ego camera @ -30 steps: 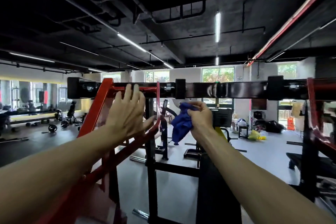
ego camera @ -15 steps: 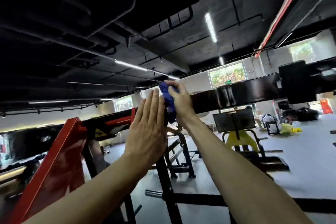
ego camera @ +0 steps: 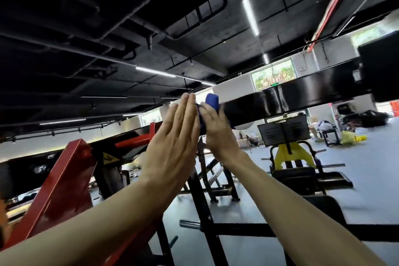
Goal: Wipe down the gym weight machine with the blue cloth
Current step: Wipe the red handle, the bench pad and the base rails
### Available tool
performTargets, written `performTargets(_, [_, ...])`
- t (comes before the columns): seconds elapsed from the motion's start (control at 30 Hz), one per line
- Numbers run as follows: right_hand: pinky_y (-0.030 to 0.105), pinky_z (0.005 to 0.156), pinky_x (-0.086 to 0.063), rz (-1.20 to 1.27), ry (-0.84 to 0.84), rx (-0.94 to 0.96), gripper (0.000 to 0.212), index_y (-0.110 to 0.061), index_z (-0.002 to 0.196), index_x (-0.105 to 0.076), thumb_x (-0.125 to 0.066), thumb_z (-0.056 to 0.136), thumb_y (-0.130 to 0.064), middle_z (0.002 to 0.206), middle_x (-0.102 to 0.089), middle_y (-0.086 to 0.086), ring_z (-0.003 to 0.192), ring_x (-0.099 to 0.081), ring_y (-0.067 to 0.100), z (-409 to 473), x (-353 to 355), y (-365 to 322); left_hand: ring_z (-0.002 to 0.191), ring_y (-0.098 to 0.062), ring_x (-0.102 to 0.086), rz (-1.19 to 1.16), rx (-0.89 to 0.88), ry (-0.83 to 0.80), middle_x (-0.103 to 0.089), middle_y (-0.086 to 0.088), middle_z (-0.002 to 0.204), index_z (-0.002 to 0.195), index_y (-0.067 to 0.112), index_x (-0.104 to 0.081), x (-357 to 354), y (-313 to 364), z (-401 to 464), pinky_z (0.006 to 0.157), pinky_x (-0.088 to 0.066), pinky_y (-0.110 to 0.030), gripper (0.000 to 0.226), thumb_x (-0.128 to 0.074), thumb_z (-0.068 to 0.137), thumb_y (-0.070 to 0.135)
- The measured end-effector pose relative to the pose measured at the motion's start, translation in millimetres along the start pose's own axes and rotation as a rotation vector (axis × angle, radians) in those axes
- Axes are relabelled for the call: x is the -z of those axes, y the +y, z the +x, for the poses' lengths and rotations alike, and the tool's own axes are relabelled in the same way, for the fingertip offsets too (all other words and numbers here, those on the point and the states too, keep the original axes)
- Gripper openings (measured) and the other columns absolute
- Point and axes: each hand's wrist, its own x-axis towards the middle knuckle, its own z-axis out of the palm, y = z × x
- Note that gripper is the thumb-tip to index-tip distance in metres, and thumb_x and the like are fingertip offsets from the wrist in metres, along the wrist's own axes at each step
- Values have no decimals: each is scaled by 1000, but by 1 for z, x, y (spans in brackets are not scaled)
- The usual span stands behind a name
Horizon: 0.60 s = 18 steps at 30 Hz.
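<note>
To your left, the red arm (ego camera: 58,179) of the machine slopes up toward the black bar (ego camera: 291,97), and it looks untouched by the cloth from here; if you stay on the bar alone, that frame may be left unwiped.

Your left hand (ego camera: 172,142) is raised flat, fingers straight and together, holding nothing, with its fingertips just beside the cloth. It bears on nothing I can make out. If you reach further while looking up, you have no brace, and a slip of footing would likely carry you into the red arm.

The cloth (ego camera: 211,101) is bunched against the bar, part of it standing above the bar's top edge and the rest hidden behind your right hand (ego camera: 216,134), whose fingers curl round it. Bunched like that, probably only a small patch meets the metal, so a pass could leave streaks or miss the top face. A loose fold could also slide out of your grip and drop to the floor, since the bar is glossy and gives little to catch on.

Further right, the bar runs to a black block (ego camera: 380,67) at its end. Sweep that way carelessly and your knuckles may strike it. The bar's far side cannot be seen, so you cannot judge from here whether it gets wiped.
</note>
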Motion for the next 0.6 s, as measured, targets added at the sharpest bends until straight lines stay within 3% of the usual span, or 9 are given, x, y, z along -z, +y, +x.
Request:
performTargets(0.07, [46, 113, -34, -256, -113, 57, 73, -8, 150, -39, -71, 87, -23, 158, -36, 4, 142, -33, 39, 12, 8, 5, 142, -52, 32, 36, -15, -94, 37, -41, 148, 143, -20, 25, 8, 4, 1, 119, 18, -57, 73, -10, 100, 28])
performTargets(0.17, [44, 122, -12, -468, -192, 211, 70, -11, 160, -11, -40, 102, -37, 167, -12, 4, 154, 1, 31, 11, 14, 6, 137, -55, 36, 89, -25, -181, 41, -45, 142, 135, -25, 31, 17, 19, 12, 118, 18, -58, 80, -8, 100, 35])
performTargets(0.27, [46, 123, -12, -566, -256, 351, 70, -10, 160, -2, -31, 104, -40, 168, -2, 7, 154, 7, 32, -4, 34, 15, 141, -58, 28, 135, 29, -195, 32, -49, 145, 138, -27, 23, 11, 41, 30, 121, 11, -60, 91, -13, 103, 49])
performTargets(0.33, [47, 123, -13, -690, -303, 397, 73, -11, 159, 1, -35, 101, -37, 167, 1, 7, 153, 6, 34, -16, 62, 40, 142, -62, 22, 151, 50, -197, 24, -51, 146, 144, -25, 13, 9, 53, 42, 120, 11, -63, 93, -15, 104, 55])
performTargets(0.4, [47, 124, -9, -852, -275, 277, 79, -11, 159, 4, -43, 99, -30, 168, 3, 8, 153, 4, 36, -22, 105, 74, 142, -63, 18, 138, 42, -212, 19, -52, 148, 148, -21, 6, 6, 63, 52, 120, 10, -65, 92, -18, 104, 56])
performTargets(0.5, [47, 123, 0, -1087, -267, 53, 80, -9, 157, 13, -40, 102, -34, 167, 7, 9, 151, 2, 42, -31, 164, 98, 143, -64, 16, 46, 56, -209, 16, -51, 149, 149, -20, 2, 3, 77, 68, 119, 9, -66, 88, -21, 105, 53])
performTargets(0.6, [47, 123, 3, -1193, -302, 52, 80, -3, 155, 16, -38, 100, -25, 166, 2, 15, 151, 9, 44, -24, 155, 87, 146, -59, 13, -155, 108, -189, 16, -47, 153, 150, -18, 5, -2, 95, 88, 122, 3, -64, 83, -23, 106, 46])
